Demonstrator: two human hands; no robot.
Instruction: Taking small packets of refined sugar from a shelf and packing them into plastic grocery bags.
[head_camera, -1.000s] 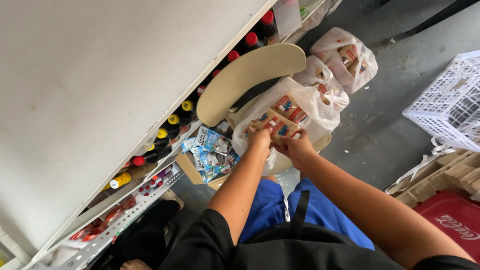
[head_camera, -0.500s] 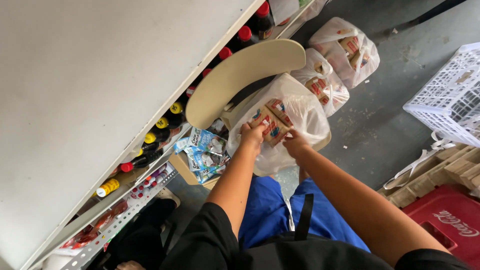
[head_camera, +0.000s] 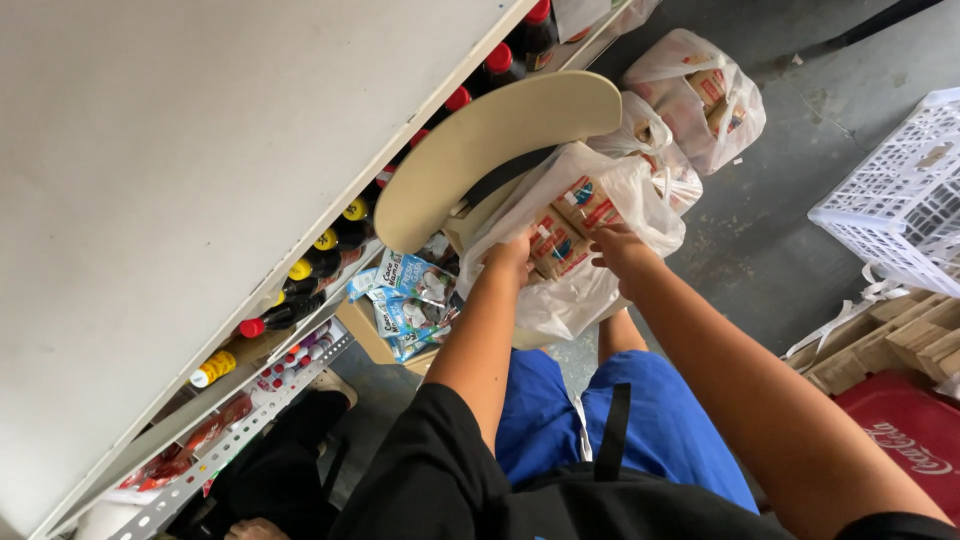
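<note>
A white plastic bag (head_camera: 585, 290) sits in front of my knees, holding small red and orange cartons (head_camera: 560, 250). My left hand (head_camera: 512, 255) grips the bag's near left rim beside a carton. My right hand (head_camera: 618, 245) is at the bag's mouth with its fingers on another carton (head_camera: 590, 205). Whether the fingers close around it is hard to tell. The beige brim of my cap (head_camera: 490, 150) covers part of the view above the bag.
A white shelf unit (head_camera: 200, 150) runs along the left with dark bottles (head_camera: 320, 260) capped red and yellow. A cardboard box of blue and white packets (head_camera: 410, 300) lies below it. Two more tied bags (head_camera: 700, 100), a white crate (head_camera: 900, 200) and wooden pallets (head_camera: 900, 340) are on the grey floor.
Both hands stay at the bag's mouth and have spread it a little wider. My head has shifted, so the shelf fills more of the view.
</note>
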